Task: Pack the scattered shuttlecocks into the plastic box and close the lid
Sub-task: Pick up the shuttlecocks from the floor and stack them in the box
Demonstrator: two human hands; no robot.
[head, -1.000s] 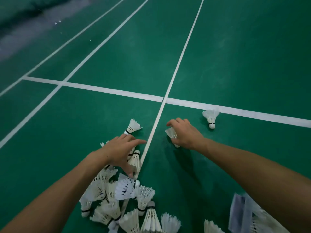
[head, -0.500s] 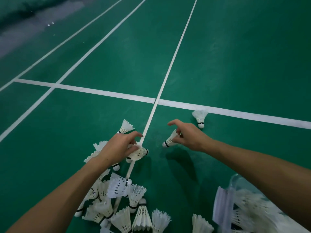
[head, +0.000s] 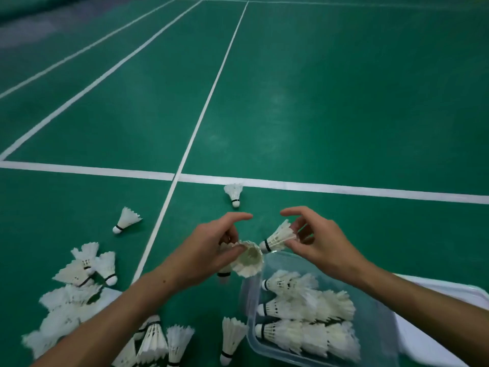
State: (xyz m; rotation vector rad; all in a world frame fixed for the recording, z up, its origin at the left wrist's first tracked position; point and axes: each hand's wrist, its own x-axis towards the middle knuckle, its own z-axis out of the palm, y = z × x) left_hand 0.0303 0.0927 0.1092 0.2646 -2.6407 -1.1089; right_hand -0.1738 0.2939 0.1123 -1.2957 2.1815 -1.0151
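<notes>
Both hands pinch shuttlecocks above the plastic box's point(head: 247, 303) far-left corner: left hand point(head: 209, 254) grips an open-skirted shuttlecock point(head: 248, 259), right hand point(head: 317, 242) aims its shuttlecock point(head: 277, 237) cork-first at it. Nesting seems underway; next, seat them and lay them among the rows inside.

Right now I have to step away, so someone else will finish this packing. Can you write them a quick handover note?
Left hand grips a shuttlecock, skirt opening toward the camera. Right hand pinches a second shuttlecock, its cork pointing at the first.
Plastic box sits open at lower right, rows of shuttlecocks lying inside. White lid lies behind it.
Left: pile on the floor, strays at and, one beside the box, then the lid.
</notes>
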